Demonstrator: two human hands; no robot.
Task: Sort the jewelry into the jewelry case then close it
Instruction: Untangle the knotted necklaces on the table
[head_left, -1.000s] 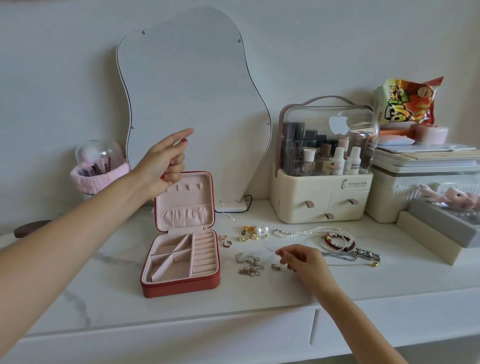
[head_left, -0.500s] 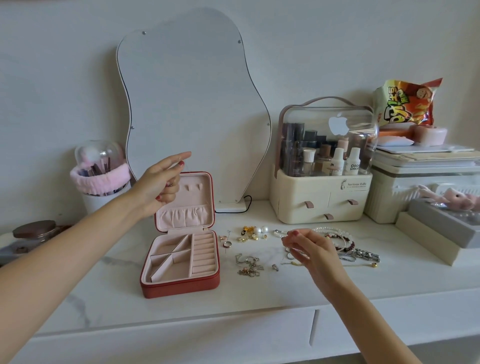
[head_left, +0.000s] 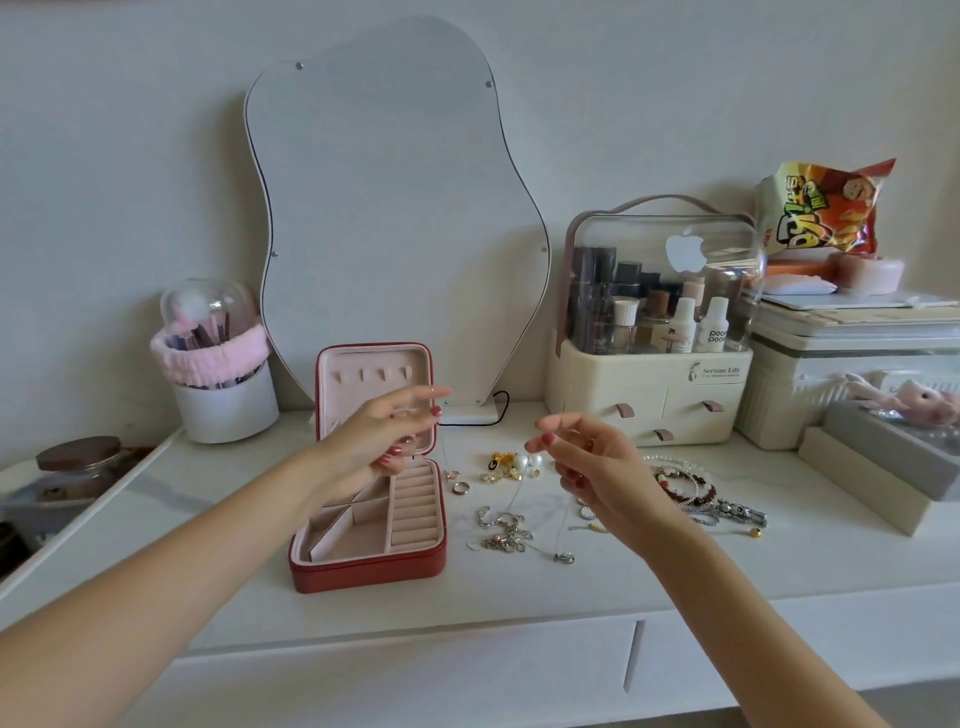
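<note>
open jewelry case (head_left: 371, 519) left of jewelry (head_left: 511, 525), mirror (head_left: 395, 218) behind

1. "Serious Life" is printed beside a small figure logo on the cream organizer (head_left: 649, 387).
2. A white apple logo sits on its clear lid (head_left: 685, 253).
3. "poom poom" is on a white bottle (head_left: 711, 327) inside.
4. The snack bag (head_left: 826, 208) carries yellow lettering, not legible.
</note>
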